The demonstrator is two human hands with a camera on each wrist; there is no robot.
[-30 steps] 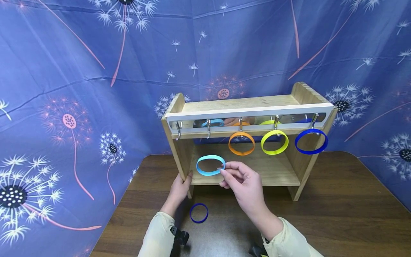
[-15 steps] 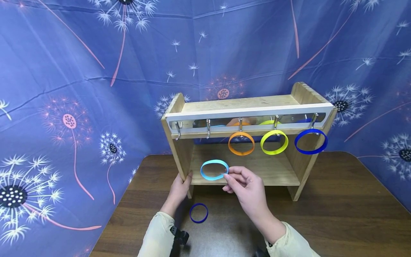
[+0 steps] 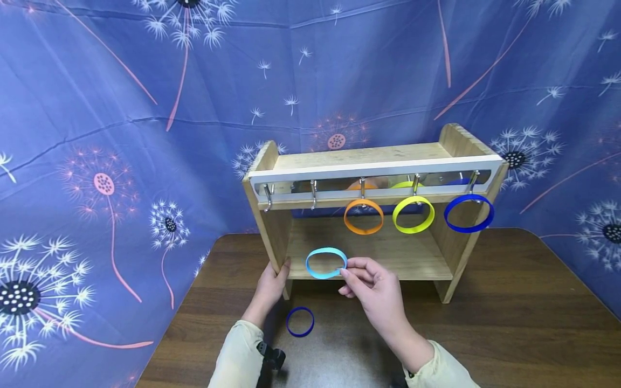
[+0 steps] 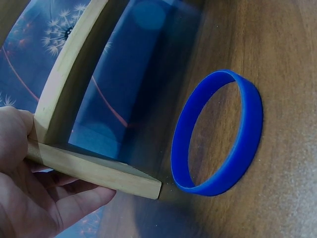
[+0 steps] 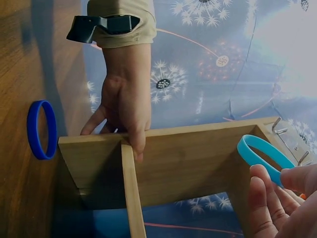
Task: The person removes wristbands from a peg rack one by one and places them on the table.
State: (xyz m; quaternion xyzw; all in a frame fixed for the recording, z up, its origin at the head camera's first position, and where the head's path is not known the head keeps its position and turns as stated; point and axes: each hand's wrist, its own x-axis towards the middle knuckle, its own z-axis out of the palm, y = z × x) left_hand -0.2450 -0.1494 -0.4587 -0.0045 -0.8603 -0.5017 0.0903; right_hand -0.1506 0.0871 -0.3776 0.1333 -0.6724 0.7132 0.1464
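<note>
My right hand (image 3: 375, 288) pinches a light blue wristband (image 3: 314, 272) by its right side, in front of the wooden rack's lower shelf. In the right wrist view the light blue band (image 5: 243, 148) sits between thumb and fingertips. My left hand (image 3: 269, 285) grips the left side panel of the wooden rack (image 3: 257, 215) near its base; the left wrist view has its thumb and fingers around the wood. Orange (image 3: 381, 215), yellow (image 3: 397, 218) and blue (image 3: 448, 218) wristbands hang from hooks on the rail. The two leftmost hooks are bare. A dark blue wristband (image 3: 312, 322) lies on the table.
A metal rail with several hooks (image 3: 313, 194) runs along the rack's upper front. The rack stands on a brown wooden table (image 3: 524, 302), with a blue dandelion-print cloth (image 3: 194, 81) hanging behind and to the sides.
My right hand has moved down and slightly right with the light blue wristband, away from the hooks. The left hand and the hanging bands stay in place.
</note>
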